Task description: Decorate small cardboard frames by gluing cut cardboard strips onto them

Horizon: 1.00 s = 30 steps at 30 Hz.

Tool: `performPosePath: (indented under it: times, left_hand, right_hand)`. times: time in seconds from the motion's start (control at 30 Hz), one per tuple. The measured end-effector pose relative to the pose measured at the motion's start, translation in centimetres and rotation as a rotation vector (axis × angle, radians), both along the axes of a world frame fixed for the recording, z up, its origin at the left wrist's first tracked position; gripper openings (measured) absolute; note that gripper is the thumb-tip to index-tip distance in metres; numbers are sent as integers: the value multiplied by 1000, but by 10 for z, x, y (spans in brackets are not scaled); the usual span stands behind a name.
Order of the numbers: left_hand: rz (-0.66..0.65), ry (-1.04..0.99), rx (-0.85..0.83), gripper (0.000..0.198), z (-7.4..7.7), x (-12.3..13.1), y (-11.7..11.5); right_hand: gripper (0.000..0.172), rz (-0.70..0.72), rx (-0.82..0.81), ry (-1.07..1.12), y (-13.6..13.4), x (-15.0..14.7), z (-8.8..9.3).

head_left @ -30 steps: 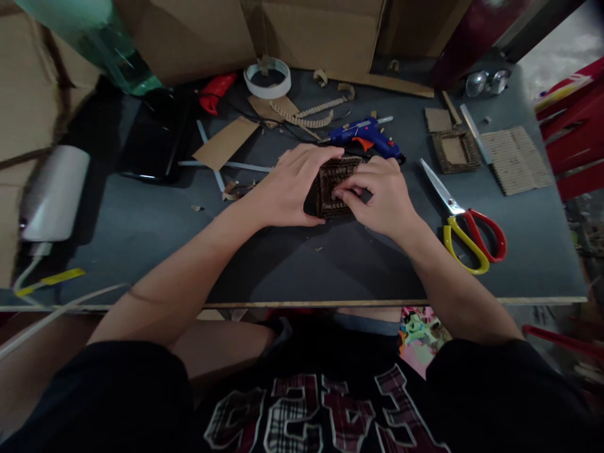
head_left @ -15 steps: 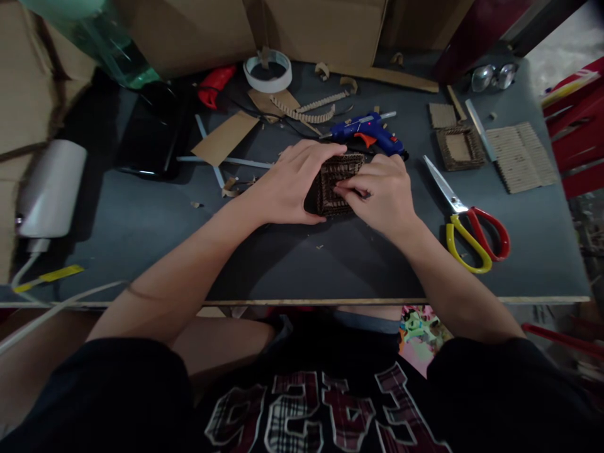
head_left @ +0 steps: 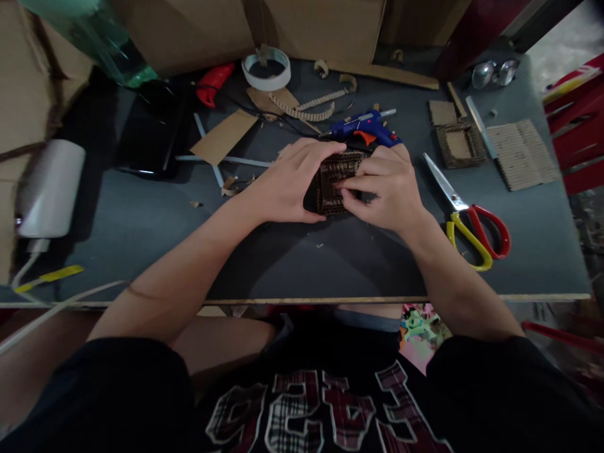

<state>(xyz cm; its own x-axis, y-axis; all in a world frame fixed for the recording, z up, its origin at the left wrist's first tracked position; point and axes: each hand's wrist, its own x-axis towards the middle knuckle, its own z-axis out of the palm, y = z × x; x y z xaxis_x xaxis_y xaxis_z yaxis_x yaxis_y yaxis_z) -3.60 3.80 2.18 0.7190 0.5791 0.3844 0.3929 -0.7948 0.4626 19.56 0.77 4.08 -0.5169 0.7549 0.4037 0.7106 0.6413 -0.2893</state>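
A small brown box of corrugated cardboard strips (head_left: 336, 181) rests on the dark grey tabletop (head_left: 141, 220) in the middle of the view. My left hand (head_left: 290, 182) wraps round its left side, thumb underneath and fingers over the top edge. My right hand (head_left: 387, 185) presses against its right side, with thumb and fingers pinched on the box wall. Both hands hide much of the box.
A blue glue gun (head_left: 363, 128) lies just behind my hands. Scissors with red and yellow handles (head_left: 467, 217) lie to the right. A second cardboard frame (head_left: 457, 145), a corrugated sheet (head_left: 521, 154), glasses (head_left: 493, 72), a tape roll (head_left: 267, 69) and cardboard scraps (head_left: 224, 135) surround them.
My right hand has shifted a little up and to the right along the box wall. The left hand and the box have stayed almost in place.
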Motion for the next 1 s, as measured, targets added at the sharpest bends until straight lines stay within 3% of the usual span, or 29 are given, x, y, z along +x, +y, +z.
performPosePath:
  times: [0.3, 0.73, 0.87, 1.0]
  left_hand:
    - [-8, 1, 5, 101, 0, 0, -1]
    - [3, -10, 59, 97, 2, -1, -1]
    - [116, -88, 242, 93, 0, -2, -1]
    - [360, -265, 439, 107, -11, -2, -5]
  right_hand:
    - [26, 46, 21, -18, 2, -2, -8]
    - [23, 79, 0, -35, 1, -1, -4]
    - [18, -14, 77, 30, -1, 0, -4]
    - [24, -123, 132, 141, -7, -3, -3]
